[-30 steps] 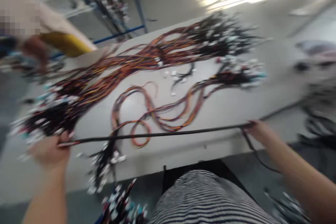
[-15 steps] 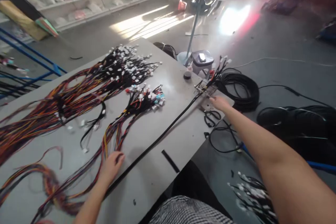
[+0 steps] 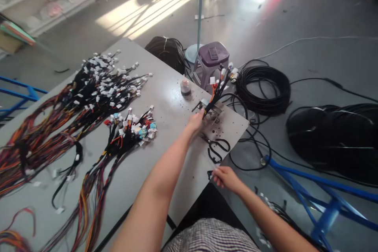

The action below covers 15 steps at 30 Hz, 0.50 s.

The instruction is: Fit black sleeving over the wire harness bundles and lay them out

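Reaching far, your left hand pinches the wire bundle at the far corner of the table — it fans away up-right. Your right hand, nearer you, curls just short of the scissors — grip unclear.

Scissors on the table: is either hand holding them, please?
No, the scissors lie free on the table between left hand and right hand.

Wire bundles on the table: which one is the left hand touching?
The small bundle at the right corner of the table, by the scissors; the left hand holds its base. The two bigger bundles lie untouched further left.
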Tool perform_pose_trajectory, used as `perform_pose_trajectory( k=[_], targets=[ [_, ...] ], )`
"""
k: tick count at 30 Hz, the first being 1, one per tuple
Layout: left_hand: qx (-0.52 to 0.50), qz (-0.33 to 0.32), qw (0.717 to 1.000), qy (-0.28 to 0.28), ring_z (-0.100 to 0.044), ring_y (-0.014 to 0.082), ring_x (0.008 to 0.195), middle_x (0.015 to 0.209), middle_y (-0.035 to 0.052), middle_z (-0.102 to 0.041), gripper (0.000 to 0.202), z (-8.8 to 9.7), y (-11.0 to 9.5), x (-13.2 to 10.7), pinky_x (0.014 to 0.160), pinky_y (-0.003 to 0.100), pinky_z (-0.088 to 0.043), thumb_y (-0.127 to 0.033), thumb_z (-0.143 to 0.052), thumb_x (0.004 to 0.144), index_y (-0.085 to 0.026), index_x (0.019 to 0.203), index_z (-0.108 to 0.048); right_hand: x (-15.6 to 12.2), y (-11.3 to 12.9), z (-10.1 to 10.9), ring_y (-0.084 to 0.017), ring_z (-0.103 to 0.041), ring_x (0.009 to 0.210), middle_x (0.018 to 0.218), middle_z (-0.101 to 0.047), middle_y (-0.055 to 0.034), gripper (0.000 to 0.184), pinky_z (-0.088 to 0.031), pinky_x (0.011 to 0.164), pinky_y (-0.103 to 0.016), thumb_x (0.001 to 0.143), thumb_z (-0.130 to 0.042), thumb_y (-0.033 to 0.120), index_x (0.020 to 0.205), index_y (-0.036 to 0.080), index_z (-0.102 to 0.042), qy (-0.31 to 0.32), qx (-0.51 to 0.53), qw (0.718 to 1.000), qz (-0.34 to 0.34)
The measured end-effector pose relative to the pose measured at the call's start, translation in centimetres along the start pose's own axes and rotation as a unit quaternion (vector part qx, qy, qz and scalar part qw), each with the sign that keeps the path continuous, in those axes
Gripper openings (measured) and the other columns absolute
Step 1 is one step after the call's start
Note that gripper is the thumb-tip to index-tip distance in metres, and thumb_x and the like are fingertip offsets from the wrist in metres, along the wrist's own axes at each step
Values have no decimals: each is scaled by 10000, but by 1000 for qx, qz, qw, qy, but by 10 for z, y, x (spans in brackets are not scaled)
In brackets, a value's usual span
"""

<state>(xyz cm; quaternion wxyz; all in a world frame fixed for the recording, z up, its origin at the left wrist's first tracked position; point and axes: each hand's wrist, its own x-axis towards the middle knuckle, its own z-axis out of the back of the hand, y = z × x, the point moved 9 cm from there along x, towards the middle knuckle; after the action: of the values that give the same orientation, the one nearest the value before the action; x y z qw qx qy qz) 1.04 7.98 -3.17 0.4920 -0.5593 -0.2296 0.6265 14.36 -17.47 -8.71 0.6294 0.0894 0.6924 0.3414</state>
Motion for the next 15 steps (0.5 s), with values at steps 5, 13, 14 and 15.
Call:
perform_pose_trajectory(
  k=[5,13,14,15],
  targets=[
    [-90,79,992,30,-342,85,385,459,-18,-459,618,-16,14,5,437,243,-274,-683,-370,898,-159,638,-573,5,45,-5,-180,-617,746,788,-666,-48,342,-403,654,-269,958,-420,411,890,182,-666,-155,-248,952,90],
    [-126,34,991,-30,-300,76,401,425,-43,-335,676,-6,32,-13,438,248,-258,-799,-380,806,-195,503,-397,10,102,64,-264,-568,1009,1073,-626,-99,369,-379,851,-348,812,-706,340,1118,167,-596,-310,-435,826,179],
    [-128,40,990,-31,-318,83,399,421,-37,-352,672,-6,32,-12,440,251,-277,-793,-376,814,-196,507,-421,12,100,63,-261,-574,999,1075,-630,-100,387,-374,859,-352,801,-718,328,1126,163,-587,-305,-434,829,178],
    [-129,48,990,-31,-347,94,401,426,-26,-386,671,-7,31,-10,444,256,-299,-783,-365,826,-193,522,-461,14,97,63,-256,-582,986,1069,-637,-100,390,-369,867,-356,805,-715,323,1132,158,-580,-299,-430,834,174]
  ],
)
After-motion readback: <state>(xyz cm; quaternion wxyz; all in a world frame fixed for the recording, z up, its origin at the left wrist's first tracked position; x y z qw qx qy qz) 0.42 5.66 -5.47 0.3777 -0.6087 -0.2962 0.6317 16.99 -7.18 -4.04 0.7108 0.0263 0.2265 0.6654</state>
